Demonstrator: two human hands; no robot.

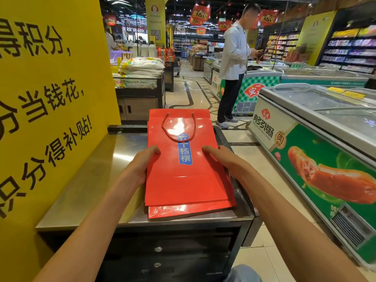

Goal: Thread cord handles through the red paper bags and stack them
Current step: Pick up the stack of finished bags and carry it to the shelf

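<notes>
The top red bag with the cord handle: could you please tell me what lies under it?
More flat red bags in a stack on the steel counter. Only their edges show, so their handles and number stay hidden.

A steel counter [97, 180] stands against a yellow sign [50, 78] with black characters. A chest freezer [317, 139] with a sausage picture sits to the right. A person [234, 64] in a light jacket stands in the aisle beside a green freezer [262, 86]. White sacks [142, 67] lie on a stand. Stocked shelves [350, 51] line the far right. Red banners [200, 15] hang overhead.
</notes>
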